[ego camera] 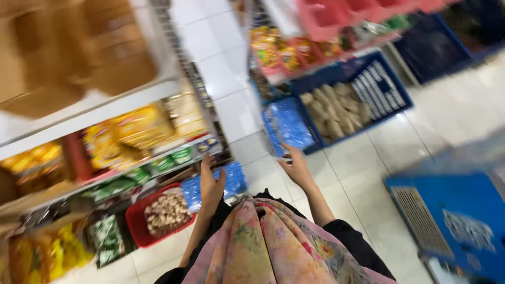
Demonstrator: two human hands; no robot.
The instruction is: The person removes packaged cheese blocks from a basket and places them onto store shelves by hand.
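The right hand [298,167], fingers spread, touches a blue plastic packet [288,125], likely light, soft and slippery, best pinched at its edge; the left hand [211,184] hangs open, empty.

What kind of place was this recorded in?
Most likely a small grocery shop: shelves stacked with packaged snacks, a blue crate of produce on the tiled floor, and a red basket of goods.

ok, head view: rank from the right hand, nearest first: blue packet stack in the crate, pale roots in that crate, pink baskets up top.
1. Blue packet stack, just above the right hand, fingertips at or near its edge.
2. Pale roots, further right in the same blue crate.
3. Pink baskets, at the top of the frame.
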